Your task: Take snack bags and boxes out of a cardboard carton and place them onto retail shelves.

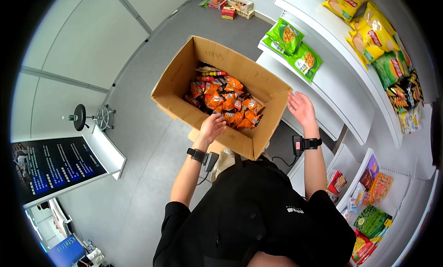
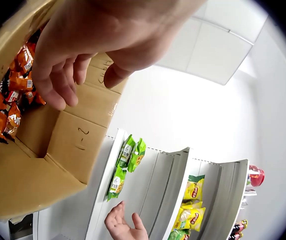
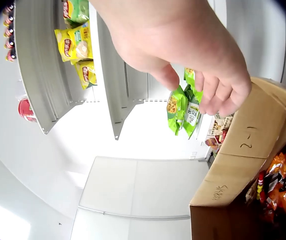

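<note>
A large cardboard box (image 1: 235, 59) with its top open stands in front of the person. Inside lie many small orange snack packets (image 1: 214, 98), with a few red and yellow ones (image 1: 212, 74) at the far left end. My left hand (image 1: 213, 127) hovers at the box's near side, fingers loosely bent over the packets with nothing in them. To the right, my right hand (image 1: 302, 110) is raised just outside the box's right end, palm showing and fingers relaxed. In the right wrist view this hand (image 3: 183, 55) also holds nothing.
White shelves (image 1: 318, 98) on the right carry green snack bags (image 1: 304, 62), yellow chip bags (image 1: 369, 36) and, lower down, mixed packets (image 1: 378, 188). Small cartons (image 1: 240, 6) sit on the floor by the far wall. A wheeled stool (image 1: 105, 117) and a screen (image 1: 55, 165) stand left.
</note>
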`<action>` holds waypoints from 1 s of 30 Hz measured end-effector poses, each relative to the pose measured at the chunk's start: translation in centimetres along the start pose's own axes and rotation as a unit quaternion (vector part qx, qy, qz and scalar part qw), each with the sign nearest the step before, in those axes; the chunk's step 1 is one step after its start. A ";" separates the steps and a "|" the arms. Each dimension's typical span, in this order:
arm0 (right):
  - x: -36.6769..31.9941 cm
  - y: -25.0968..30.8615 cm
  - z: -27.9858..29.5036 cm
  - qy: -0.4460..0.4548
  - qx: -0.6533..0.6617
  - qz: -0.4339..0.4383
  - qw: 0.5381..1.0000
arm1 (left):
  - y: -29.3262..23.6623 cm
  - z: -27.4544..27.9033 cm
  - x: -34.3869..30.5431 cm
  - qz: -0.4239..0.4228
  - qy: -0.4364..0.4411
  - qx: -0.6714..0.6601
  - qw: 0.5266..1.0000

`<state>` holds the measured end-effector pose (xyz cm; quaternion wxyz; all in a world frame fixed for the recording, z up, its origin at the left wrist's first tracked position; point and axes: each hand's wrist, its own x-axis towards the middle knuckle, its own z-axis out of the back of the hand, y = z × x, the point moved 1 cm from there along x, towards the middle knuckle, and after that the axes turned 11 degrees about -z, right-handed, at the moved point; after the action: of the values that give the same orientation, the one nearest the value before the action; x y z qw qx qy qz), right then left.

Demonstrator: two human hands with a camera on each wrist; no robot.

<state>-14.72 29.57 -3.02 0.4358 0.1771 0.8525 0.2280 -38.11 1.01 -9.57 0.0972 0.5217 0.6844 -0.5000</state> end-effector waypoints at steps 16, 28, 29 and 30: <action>22.0 5.0 -4.1 0.037 -0.275 -0.273 0.921 | 1.2 -3.4 13.4 0.047 -0.150 -0.037 0.987; 25.5 2.3 -7.3 0.027 -0.652 -0.297 0.697 | 2.7 0.7 25.8 0.074 -0.219 -0.010 0.973; 24.8 2.3 -7.8 -0.003 -0.646 -0.263 0.717 | 3.1 1.2 27.2 0.070 -0.225 -0.016 0.972; 24.2 2.3 -8.6 -0.010 -0.640 -0.250 0.726 | 4.0 2.1 28.9 0.068 -0.231 -0.021 0.970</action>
<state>-35.06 41.62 -13.35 0.4952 -0.3618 0.5129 0.6007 -48.30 17.00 -31.80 0.2978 0.4354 0.6166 -0.5844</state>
